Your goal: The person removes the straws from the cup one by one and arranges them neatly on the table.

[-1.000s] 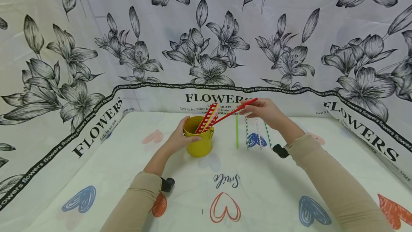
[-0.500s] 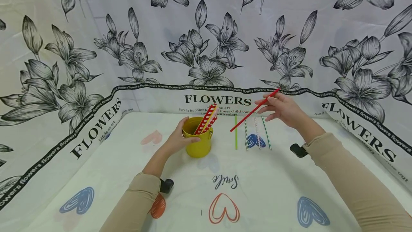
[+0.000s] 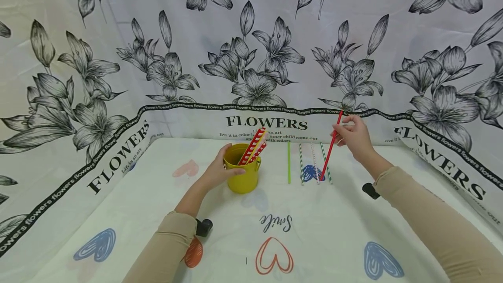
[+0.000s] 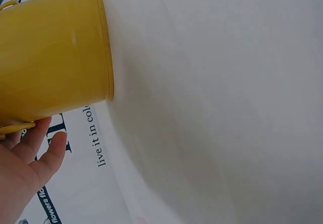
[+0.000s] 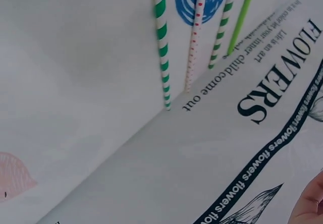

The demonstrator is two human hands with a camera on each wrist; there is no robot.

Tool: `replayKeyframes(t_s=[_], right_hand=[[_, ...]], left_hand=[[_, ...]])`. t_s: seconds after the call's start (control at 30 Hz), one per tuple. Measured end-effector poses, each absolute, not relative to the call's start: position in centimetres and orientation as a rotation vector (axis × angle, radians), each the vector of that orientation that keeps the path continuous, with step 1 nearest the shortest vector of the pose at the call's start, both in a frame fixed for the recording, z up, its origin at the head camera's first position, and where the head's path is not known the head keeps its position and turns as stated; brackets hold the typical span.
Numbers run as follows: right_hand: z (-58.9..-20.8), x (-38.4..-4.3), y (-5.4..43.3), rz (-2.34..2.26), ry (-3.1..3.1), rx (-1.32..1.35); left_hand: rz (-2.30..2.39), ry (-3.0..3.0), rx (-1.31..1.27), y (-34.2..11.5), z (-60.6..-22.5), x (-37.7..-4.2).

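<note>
My left hand [image 3: 217, 172] grips the yellow bucket [image 3: 244, 182] at its rim, the thumb lying across the front. Several straws, among them a red-and-white striped straw [image 3: 249, 148], lean to the right inside it. In the left wrist view the bucket [image 4: 55, 57] fills the upper left, with fingers [image 4: 50, 158] beside its handle. Farther right, my right hand [image 3: 355, 139] pinches a red straw [image 3: 331, 148] near its top. The straw slants, its lower end overlapping the row of straws on the table. Only a bit of that hand [image 5: 310, 204] shows in the right wrist view.
In that row lie a plain green straw [image 3: 289, 165], a left green-and-white striped straw [image 3: 301, 167], a dotted straw [image 5: 196, 32] and a right green-and-white striped straw [image 5: 161, 37]. A flower-printed cloth [image 3: 188, 121] hangs behind the white table cover [image 3: 220, 230].
My right hand has drawn the red straw away from the bucket to the right, then turned it steeper over the row of straws. The left hand and bucket have stayed in place.
</note>
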State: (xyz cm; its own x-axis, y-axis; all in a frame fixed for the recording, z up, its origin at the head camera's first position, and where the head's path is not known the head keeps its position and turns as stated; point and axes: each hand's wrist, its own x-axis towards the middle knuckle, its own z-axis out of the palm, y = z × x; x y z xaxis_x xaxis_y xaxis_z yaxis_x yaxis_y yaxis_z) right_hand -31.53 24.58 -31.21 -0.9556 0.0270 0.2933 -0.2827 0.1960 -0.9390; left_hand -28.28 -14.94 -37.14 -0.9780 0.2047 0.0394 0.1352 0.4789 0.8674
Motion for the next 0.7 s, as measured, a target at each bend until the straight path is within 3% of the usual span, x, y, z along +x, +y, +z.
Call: replayKeyframes(t_s=[0.7], right_hand=[[-33.1,-33.1,28.6,1.494,-2.644,0.416]], left_hand=[[1.525,2.649,0.295,-14.9,-37.1,-28.3]])
